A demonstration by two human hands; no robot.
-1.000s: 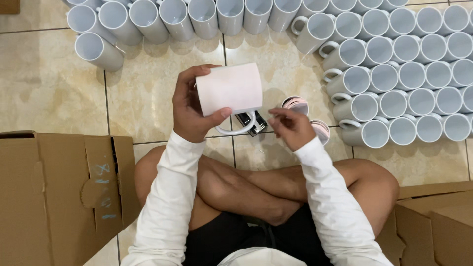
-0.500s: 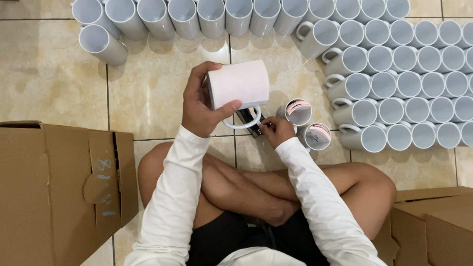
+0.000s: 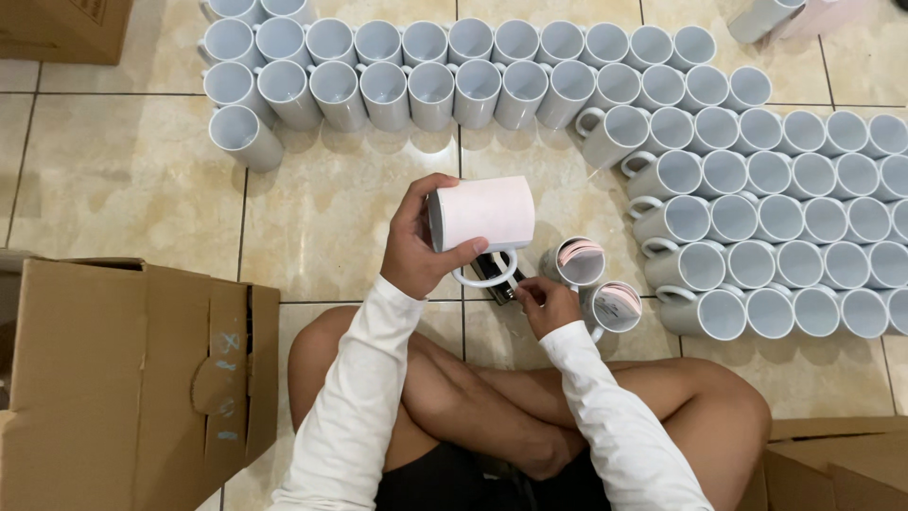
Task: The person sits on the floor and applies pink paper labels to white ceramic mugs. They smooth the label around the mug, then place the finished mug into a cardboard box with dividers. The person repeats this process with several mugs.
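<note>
- Left hand (image 3: 416,251): clasps a paper-wrapped mug (image 3: 482,216) on its side, handle down, above the floor (image 3: 151,180).
- Right hand (image 3: 546,305): pinches a small black tool (image 3: 494,274) just below the mug.
- Two mugs with pink paper (image 3: 598,284): right of the mug.

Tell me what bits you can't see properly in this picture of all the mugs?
Head view only:
- The dark object on the floor: mostly hidden behind the held mug and the right hand.
- The right hand's fingertips: tucked under, so its grip is unclear.
- The pink things inside the two mugs beside the right hand: too small to identify.
- The cardboard box: cut off by the left edge.
- The left hand: its palm faces away.
</note>
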